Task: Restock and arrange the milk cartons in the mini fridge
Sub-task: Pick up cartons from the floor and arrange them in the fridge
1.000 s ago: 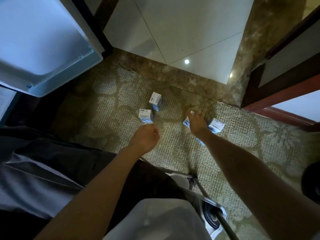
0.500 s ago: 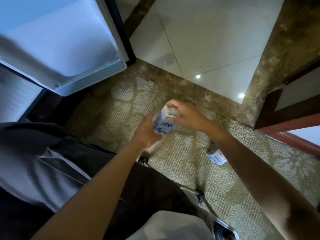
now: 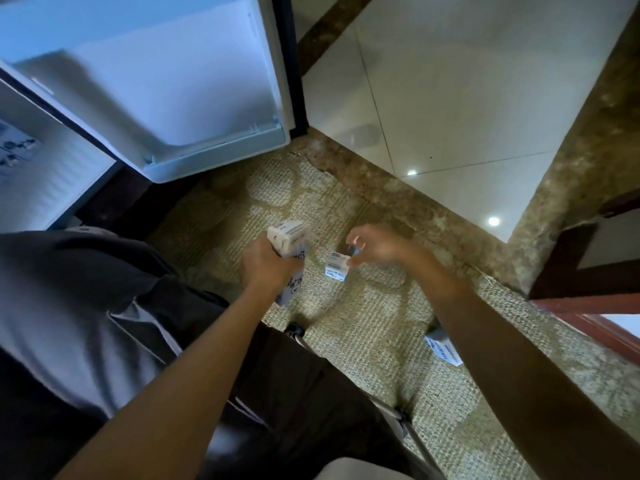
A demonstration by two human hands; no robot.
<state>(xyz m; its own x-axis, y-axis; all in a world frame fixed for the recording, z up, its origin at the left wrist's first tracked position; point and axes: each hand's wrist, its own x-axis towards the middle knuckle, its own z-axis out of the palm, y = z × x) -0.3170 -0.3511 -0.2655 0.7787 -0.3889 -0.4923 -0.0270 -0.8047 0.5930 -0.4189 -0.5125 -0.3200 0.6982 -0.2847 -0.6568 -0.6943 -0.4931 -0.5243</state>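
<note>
Left hand (image 3: 266,268) grips a milk carton (image 3: 289,237), print perhaps blue, unreadable

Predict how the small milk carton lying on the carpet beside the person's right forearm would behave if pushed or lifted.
The carton looks boxy and flat-sided, so it should not roll; the rough carpet would probably make it tip rather than slide. The left hand holds a similar carton easily, suggesting it is light and fairly stiff.

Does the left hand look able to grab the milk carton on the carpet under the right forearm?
Probably not: the left hand grips a raised carton, and the right forearm partly covers the floor carton.
</note>
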